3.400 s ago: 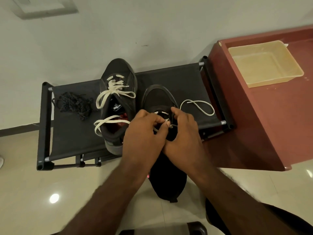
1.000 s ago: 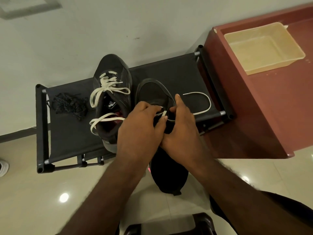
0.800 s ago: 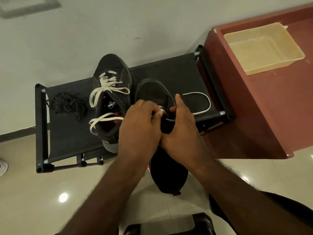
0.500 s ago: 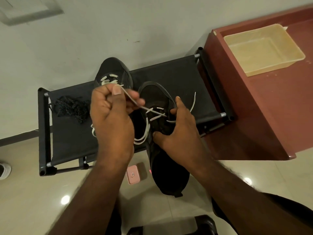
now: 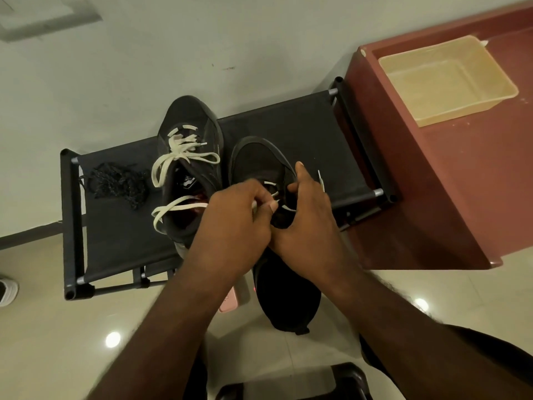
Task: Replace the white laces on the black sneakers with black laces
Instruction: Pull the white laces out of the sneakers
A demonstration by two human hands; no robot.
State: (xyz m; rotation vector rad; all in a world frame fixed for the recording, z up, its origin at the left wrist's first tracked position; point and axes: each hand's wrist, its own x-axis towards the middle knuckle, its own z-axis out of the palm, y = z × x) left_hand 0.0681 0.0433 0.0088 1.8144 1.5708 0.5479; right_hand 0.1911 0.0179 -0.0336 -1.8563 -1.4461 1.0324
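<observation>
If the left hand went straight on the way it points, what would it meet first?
Most likely the right hand, gripping the sneaker just beyond the left hand and its pinched lace. Depth is unclear; it might press the sneaker's tongue first.

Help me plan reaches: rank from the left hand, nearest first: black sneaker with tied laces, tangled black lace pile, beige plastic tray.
1. Black sneaker with tied laces, beside the left hand.
2. Tangled black lace pile, farther left.
3. Beige plastic tray, far right.
</observation>
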